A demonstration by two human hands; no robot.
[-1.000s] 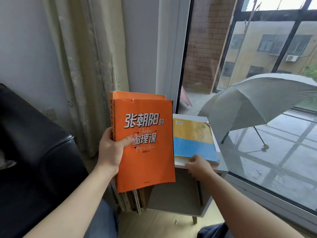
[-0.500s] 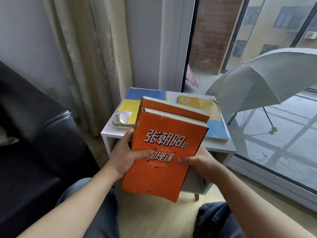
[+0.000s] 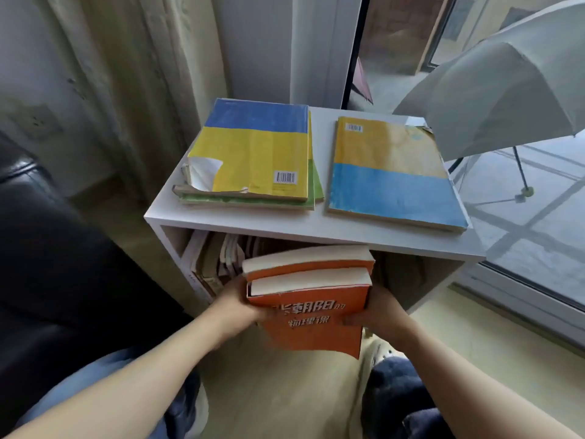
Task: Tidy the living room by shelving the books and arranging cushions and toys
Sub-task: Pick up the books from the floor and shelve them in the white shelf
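- Jeans (image 3: 402,391): the person's knees, at the bottom edge, above a pale wooden floor (image 3: 275,394).
- Left hand (image 3: 239,307): grasps the left side of the orange books (image 3: 311,324). The thumb lies across the front cover and the fingers curl behind.
- Right hand (image 3: 381,312): grasps the right side of the same pair. The thumb presses on the cover and the fingers wrap round the back.
- Orange books: two volumes held together, page edges upward. They are at the open front of the shelf unit (image 3: 319,231), just under the front edge of its top and near the middle. Whether the rear volume is already inside the compartment cannot be told.
- Shelved books (image 3: 215,264): standing upright in the left part of the compartment, just left of the orange books.
- Stack (image 3: 253,153): a blue-and-yellow volume with a torn, curled near-left corner, lying on a green one at the top's left edge.
- Flat book (image 3: 389,172): yellow over blue, lying alone along the top's right edge, apart from the stack.
- Sofa (image 3: 47,248): black, to the left of the unit.
- Curtain (image 3: 126,74): pale, behind the unit's far-left corner.
- Umbrella (image 3: 493,90): grey, open, beyond the window glass at far right.
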